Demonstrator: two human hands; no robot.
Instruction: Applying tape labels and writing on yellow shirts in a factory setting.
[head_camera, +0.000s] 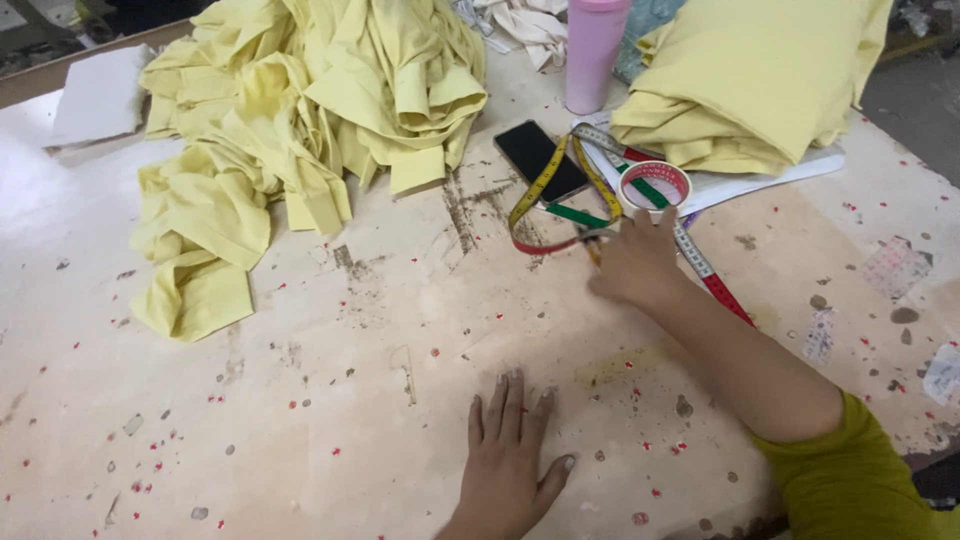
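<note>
Left hand (508, 465) flat on worn table (330, 400), fingers spread, holding nothing. Right hand (636, 262) farther out, fingers closing on tape measure (548, 180); grip blurred, closure not determinable. Tape loose and looped, partly over black phone (540, 158), not yet lifted. Adhesive tape roll (655, 184) just beyond. Pink bottle (594, 50) behind. Yellow garments: crumpled heap (300, 110) left, folded stack (750, 80) right, unmeasured.

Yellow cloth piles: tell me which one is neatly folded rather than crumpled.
The folded yellow pile at the top right, on white paper beside the pink tumbler. The crumpled yellow heap at the top left sprawls loose.
</note>
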